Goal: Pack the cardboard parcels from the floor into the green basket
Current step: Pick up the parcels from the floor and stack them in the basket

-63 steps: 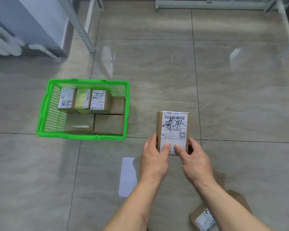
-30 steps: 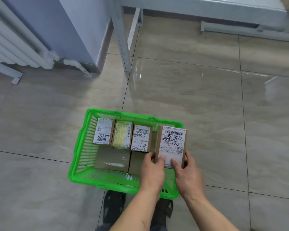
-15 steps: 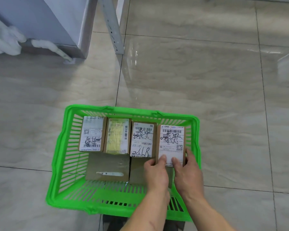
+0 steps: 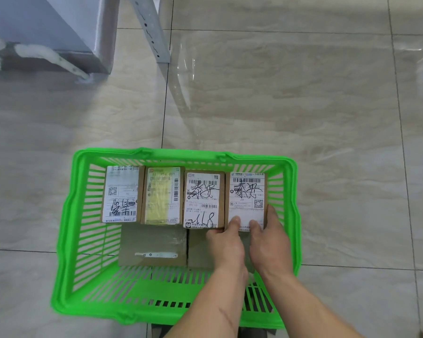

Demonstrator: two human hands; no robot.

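Note:
The green basket point(image 4: 66, 215) stands on the tiled floor below me. Along its far wall runs a row of labelled cardboard parcels. The rightmost parcel point(image 4: 246, 193) has a white shipping label and sits at the right end of that row. My left hand point(image 4: 226, 242) and my right hand point(image 4: 270, 237) both grip its near edge, thumbs on the label. Beside it stand three more labelled parcels point(image 4: 203, 198), one with a yellow label point(image 4: 162, 195). Two plain brown parcels point(image 4: 153, 245) lie flat underneath, nearer to me; my hands partly hide the right one.
A grey metal frame leg point(image 4: 154, 32) comes down onto the floor beyond the basket. A grey cabinet base point(image 4: 83, 40) and a white foam-wrapped pipe point(image 4: 49, 57) are at the far left. Bare glossy tiles stretch to the right of the basket.
I carried the labelled parcel from the floor on the right over to the basket and lowered it into the right end of the back row. The view has closed in on the basket.

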